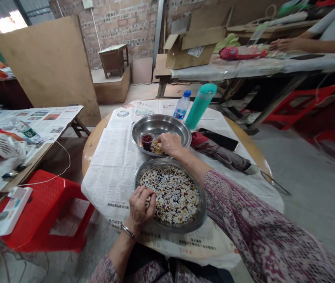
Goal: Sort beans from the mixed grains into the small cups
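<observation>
A steel basin (202,210) in front of me holds a spread of small white, yellow and dark red pieces (170,192), beads or grains; I cannot tell which. My left hand (141,206) is at its left rim, fingers curled in over the pieces; whatever they pinch is too small to make out. Behind it stands a second steel basin (134,131). Inside that one, a clear cup (147,140) contains dark red pieces, beside a small batch of yellow ones (157,147). My right hand (170,144) reaches down at the yellow pieces with fingers drawn together, their tips partly hidden.
Newspaper (102,173) covers the round table. Beyond the basins stand a water bottle (182,105) and a teal bottle (200,106). A folded umbrella (223,154) and a black phone (218,138) lie at right. A red stool (46,212) with a power strip (11,212) is at left.
</observation>
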Demonstrator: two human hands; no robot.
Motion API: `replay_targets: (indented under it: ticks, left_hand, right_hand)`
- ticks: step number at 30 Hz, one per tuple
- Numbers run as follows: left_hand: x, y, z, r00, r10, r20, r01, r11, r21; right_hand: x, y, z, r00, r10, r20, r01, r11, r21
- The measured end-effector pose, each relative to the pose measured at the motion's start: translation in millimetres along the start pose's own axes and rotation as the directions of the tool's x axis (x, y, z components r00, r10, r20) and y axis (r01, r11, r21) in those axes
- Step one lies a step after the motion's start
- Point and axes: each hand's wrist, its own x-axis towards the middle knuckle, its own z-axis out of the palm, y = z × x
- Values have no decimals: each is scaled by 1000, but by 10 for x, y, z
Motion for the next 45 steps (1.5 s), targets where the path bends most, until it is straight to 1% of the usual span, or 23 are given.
replay_targets:
  ticks: [12, 15, 17, 19, 20, 21, 23, 25, 26, 27, 28, 29, 30, 32, 33, 35, 37, 39, 40, 42, 44, 45]
  left_hand:
    - [11, 15, -11, 1000, -4, -3, 4, 1000, -27]
    - [8, 7, -10, 1000, -5, 0, 5, 1000, -23]
    - [0, -2, -9, 1000, -11, 2, 11, 999, -31]
    - [-13, -13, -6, 1000, -18, -5, 17, 998, -53]
    - [-19, -18, -4, 1000, -21, -14, 20, 998, -65]
    - [-26, -23, -2, 999, -25, -24, 23, 997, -75]
    - [-37, -30, 3, 999, -33, -40, 29, 996, -87]
    - [-44, -35, 8, 998, -36, -48, 32, 996, -85]
    - [-46, -35, 9, 998, -37, -47, 33, 996, -82]
    - [-47, -34, 10, 998, -40, -46, 36, 996, -79]
    - [-46, -32, 11, 998, -41, -46, 37, 996, -77]
    - [-44, -29, 10, 998, -42, -44, 38, 996, -77]
    - [-42, -24, 8, 998, -42, -41, 39, 996, -76]
    - [-34, -12, 3, 998, -45, -39, 42, 997, -70]
    - [-30, -5, 0, 998, -47, -40, 45, 997, -66]
    - [-23, 4, -5, 997, -52, -49, 49, 997, -58]
    - [-20, 6, -7, 997, -53, -63, 49, 997, -57]
    - [-20, 3, -8, 996, -52, -78, 47, 997, -55]
    - [-21, 1, -8, 995, -50, -87, 45, 998, -54]
    - [-23, -2, -11, 994, -47, -95, 42, 998, -54]
    - [-23, 0, -13, 995, -51, -83, 47, 997, -56]
    - [-22, 1, -14, 996, -56, -73, 52, 997, -57]
  right_hand:
    - [-28, -29, -32, 999, 27, -18, -26, 999, 42]
    - [-120, -20, -82, 994, 42, -100, -28, 989, 145]
    - [-305, -18, -92, 983, 16, -181, 33, 964, 264]
    - [-613, -26, -36, 975, -77, -206, 149, 922, 358]
    - [-805, -35, 24, 974, -148, -174, 207, 895, 394]
    - [-1011, -48, 102, 962, -245, -120, 273, 870, 411]
    - [-1417, -82, 296, 908, -418, -14, 385, 823, 418]
    - [-1733, -109, 488, 839, -539, 70, 458, 771, 442]
    - [-1833, -112, 564, 798, -595, 99, 504, 748, 433]
    - [-1888, -101, 617, 775, -621, 112, 535, 741, 407]
    - [-1897, -77, 647, 770, -626, 121, 552, 750, 365]
    - [-1867, -41, 655, 789, -604, 116, 549, 777, 309]
    - [-1803, 3, 644, 824, -558, 98, 522, 815, 251]
    - [-1622, 85, 594, 900, -436, 33, 424, 890, 169]
    - [-1525, 107, 569, 927, -376, -4, 372, 916, 150]
    - [-1364, 81, 551, 951, -304, -55, 309, 941, 136]
    - [-1275, -35, 583, 950, -304, -74, 312, 939, 144]
    - [-1262, -192, 644, 924, -372, -86, 381, 905, 187]
    - [-1277, -261, 673, 899, -428, -92, 437, 872, 219]
    - [-1329, -330, 709, 821, -563, -89, 563, 777, 281]
    - [-1386, -276, 700, 728, -683, -60, 666, 682, 303]
    - [-1407, -205, 678, 697, -716, -39, 694, 660, 289]
